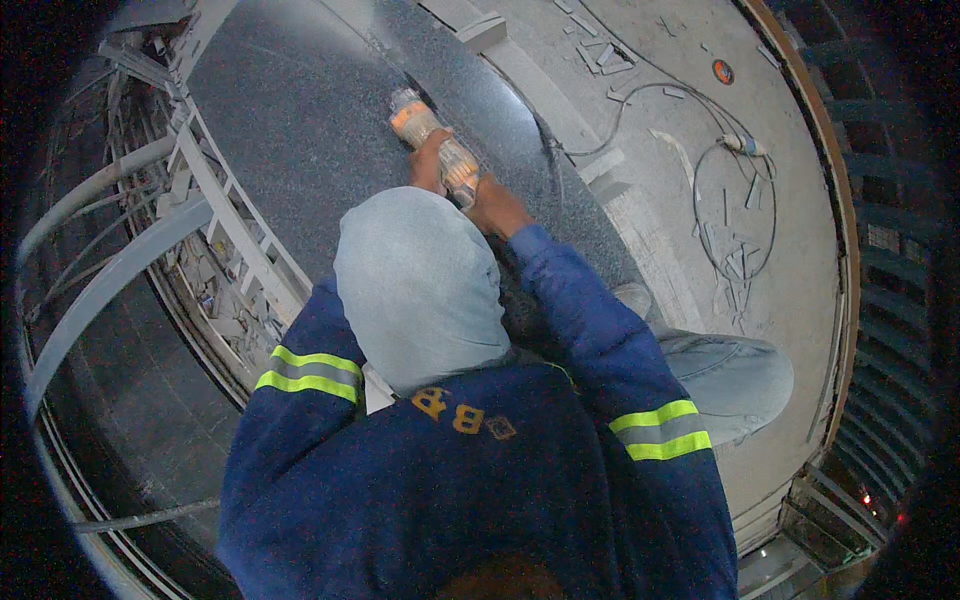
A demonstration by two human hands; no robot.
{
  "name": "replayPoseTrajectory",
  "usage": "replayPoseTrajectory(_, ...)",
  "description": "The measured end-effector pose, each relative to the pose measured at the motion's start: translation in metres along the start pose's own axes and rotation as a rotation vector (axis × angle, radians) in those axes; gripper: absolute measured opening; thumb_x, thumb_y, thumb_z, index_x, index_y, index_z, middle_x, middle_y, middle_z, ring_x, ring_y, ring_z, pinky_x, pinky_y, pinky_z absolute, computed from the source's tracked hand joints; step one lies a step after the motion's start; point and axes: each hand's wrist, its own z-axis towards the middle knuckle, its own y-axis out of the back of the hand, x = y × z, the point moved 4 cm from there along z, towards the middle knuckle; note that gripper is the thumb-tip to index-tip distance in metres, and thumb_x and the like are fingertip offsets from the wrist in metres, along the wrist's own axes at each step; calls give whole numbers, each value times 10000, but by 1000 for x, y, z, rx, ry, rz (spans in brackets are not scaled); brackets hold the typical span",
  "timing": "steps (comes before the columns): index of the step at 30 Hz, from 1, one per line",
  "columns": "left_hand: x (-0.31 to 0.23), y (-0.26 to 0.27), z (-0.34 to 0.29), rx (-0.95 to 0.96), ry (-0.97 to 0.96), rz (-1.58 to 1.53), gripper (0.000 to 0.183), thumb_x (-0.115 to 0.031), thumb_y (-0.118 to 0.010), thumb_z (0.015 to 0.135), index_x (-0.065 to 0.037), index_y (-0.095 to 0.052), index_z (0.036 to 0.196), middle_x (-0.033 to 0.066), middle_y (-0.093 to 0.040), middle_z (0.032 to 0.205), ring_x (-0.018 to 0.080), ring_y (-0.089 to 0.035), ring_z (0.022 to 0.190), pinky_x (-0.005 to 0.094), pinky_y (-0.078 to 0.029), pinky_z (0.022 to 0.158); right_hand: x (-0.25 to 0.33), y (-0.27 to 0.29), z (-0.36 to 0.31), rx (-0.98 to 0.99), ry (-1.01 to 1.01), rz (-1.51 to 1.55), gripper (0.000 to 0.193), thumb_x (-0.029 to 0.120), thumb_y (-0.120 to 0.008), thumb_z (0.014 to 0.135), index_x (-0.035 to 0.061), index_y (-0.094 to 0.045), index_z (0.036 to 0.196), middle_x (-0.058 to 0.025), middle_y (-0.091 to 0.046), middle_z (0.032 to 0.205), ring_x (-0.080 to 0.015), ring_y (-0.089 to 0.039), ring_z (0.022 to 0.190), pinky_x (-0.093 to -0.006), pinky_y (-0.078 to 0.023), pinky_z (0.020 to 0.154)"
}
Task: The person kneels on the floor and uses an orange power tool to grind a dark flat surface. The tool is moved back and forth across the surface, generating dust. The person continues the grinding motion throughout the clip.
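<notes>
Both hands are closed on an angle grinder [418,120], dusty with orange parts. My left hand [428,162] wraps the side of its body; my left forearm is hidden behind my raised knee in pale denim. At the rear end, my right hand [497,207] grips the grinder's handle. The grinder's head points away from me over a dark speckled stone slab [290,120]. Its disc is a dark, partly hidden edge beside the head, and I cannot make out how deep it sits. Pale dust spreads over the slab ahead of it.
A grey cable [625,105] runs over the dusty floor to a connector [745,145] and coils there. Beyond lie an orange-centred disc [722,72] and pale offcuts [605,57]. A metal frame [225,180] and curved rails [115,270] stand at the left, with rubble between.
</notes>
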Motion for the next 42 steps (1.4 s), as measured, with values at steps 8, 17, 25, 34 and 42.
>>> replayPoseTrajectory(8, -5, -31, -66, -31, 47, 16, 312, -294, -682, 800, -59, -542, 949, 78, -594, 763, 242, -634, 644, 394, -555, 606, -19, -5, -26, -63, -19, -22, 622, 338, -718, 759, -64, -440, 1141, -311, -637, 1014, -455, -629, 981, -513, -497, 833)
replayPoseTrajectory(17, 6, -22, -55, -24, 4, -12, 347, -300, -693, 783, -48, -555, 977, 74, -590, 755, 230, -630, 628, 390, -555, 595, -9, 4, -34, 9, -76, -17, 589, 301, -735, 751, -33, -439, 1135, -277, -644, 1032, -441, -640, 960, -508, -511, 813)
replayPoseTrajectory(25, 6, -25, -53, -56, -27, 8, 325, -304, -686, 787, -59, -550, 954, 69, -574, 751, 232, -625, 635, 381, -558, 592, -21, -1, -31, -13, 28, 95, 583, 248, -740, 738, 7, -439, 1176, -256, -644, 1079, -431, -636, 1004, -503, -517, 825)
replayPoseTrajectory(34, -19, -20, -25, 82, -28, 24, 283, -295, -647, 813, -67, -550, 951, 74, -593, 761, 236, -631, 644, 390, -566, 615, -17, -24, 25, -94, 39, 163, 636, 189, -760, 680, -71, -466, 1181, -298, -605, 1131, -428, -608, 1062, -455, -497, 886)
replayPoseTrajectory(42, -12, -23, -50, 60, -48, -23, 289, -219, -651, 808, -25, -554, 1000, 85, -599, 793, 250, -641, 677, 408, -566, 625, -13, -7, -12, -14, 0, 164, 695, 235, -763, 698, -58, -436, 1237, -272, -617, 1138, -414, -601, 1091, -463, -487, 912)
